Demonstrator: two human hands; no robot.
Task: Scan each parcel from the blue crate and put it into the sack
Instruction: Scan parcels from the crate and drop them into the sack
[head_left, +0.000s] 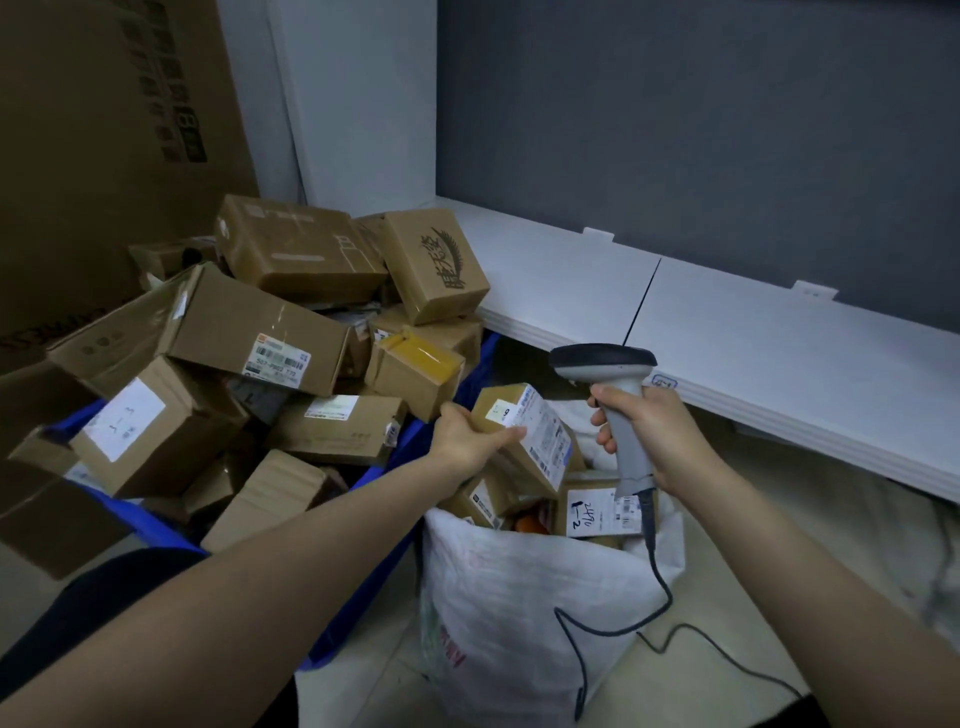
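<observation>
From the head camera, the left hand (470, 434) gripped a small labelled parcel (524, 434) just above the open mouth of the white sack (519, 597), which already held other boxes. The right hand (647, 434) clasped the grey scanner (621, 400) by its handle, head above the parcel. The blue crate (140, 519), heaped with cardboard parcels, stood left of the sack.

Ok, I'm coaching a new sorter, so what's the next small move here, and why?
Probably tip the scanner in the right hand down at the white label on the parcel that the left hand holds over the open sack. The label faces up toward the scanner head, and nothing shows a scan done yet; then it can drop in.
</observation>
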